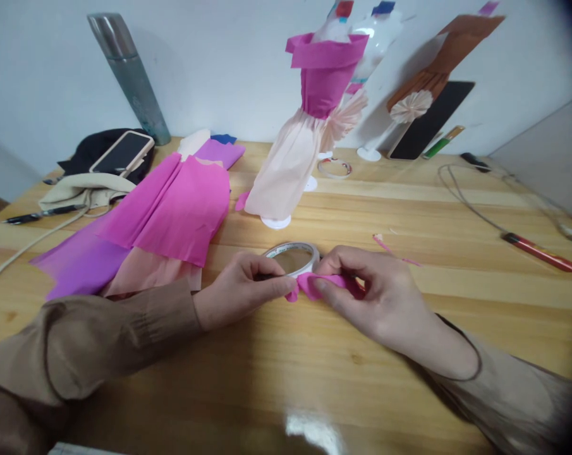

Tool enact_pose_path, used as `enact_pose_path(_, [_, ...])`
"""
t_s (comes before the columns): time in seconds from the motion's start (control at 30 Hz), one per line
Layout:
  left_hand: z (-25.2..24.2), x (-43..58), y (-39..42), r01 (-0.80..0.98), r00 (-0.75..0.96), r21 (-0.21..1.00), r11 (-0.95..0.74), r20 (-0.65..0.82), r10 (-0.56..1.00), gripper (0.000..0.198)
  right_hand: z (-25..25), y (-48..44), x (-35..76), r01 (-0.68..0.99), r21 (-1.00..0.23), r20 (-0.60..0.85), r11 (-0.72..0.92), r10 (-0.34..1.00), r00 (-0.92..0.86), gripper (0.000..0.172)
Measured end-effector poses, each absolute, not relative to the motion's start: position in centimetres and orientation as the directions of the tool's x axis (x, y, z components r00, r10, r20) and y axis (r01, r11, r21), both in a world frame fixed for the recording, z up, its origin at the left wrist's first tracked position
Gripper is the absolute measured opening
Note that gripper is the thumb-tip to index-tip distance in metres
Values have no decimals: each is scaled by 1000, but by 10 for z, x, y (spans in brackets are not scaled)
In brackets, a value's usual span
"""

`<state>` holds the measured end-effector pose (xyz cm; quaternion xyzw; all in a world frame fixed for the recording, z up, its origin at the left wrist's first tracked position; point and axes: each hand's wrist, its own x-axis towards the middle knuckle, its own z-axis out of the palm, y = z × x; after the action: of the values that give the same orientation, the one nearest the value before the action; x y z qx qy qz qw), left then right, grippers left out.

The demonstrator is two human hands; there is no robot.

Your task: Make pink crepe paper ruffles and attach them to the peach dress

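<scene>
Between my two hands is a small piece of bright pink crepe paper [309, 285], narrow and gathered near its left end. My left hand [250, 287] pinches that left end between thumb and fingertips. The wider right part is gripped by my right hand [378, 294], whose fingers hide some of it. Just behind the paper lies a roll of white tape [309, 256] on the wooden table [276, 373]. Farther back stands a small mannequin in a dress with a pink top [321, 85] and a pale skirt [286, 164].
Pink crepe sheets [176, 208] lie at left, beside a phone [124, 151], a pen [42, 215] and a steel flask [129, 76]. Behind are a brown paper dress [449, 54], a black panel [432, 120] and a smaller tape roll [334, 168]. A red tool with a cord [541, 251] lies right.
</scene>
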<state>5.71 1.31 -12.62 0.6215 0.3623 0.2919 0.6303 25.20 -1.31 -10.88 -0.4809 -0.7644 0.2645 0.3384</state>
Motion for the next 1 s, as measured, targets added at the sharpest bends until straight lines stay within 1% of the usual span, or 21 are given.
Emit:
enact_pose_path(0.27, [-129,58,13,38,572,997,61,-72,817,24,-110,-17,250,554,-702,287,448,890,-355,16])
enact_pose_path(0.4, [-129,58,12,58,566,996,73,-93,819,24,-110,-17,251,533,-746,260,399,912,-318,16])
enact_pose_path(0.5, [-128,58,12,55,569,997,53,-75,819,24,-111,-17,252,495,-772,244,399,905,-349,13])
enact_pose_path(0.7, [-129,58,13,75,564,996,55,-88,821,24,-110,-17,250,499,-769,249,399,907,-340,16])
enact_pose_path(0.87, [-130,57,13,61,572,997,45,-71,817,24,-110,-16,250,480,-775,237,411,893,-382,15])
enact_pose_path(1.0, [-130,57,12,61,576,997,53,-78,814,24,-111,-14,250,481,-782,233,395,903,-362,17])
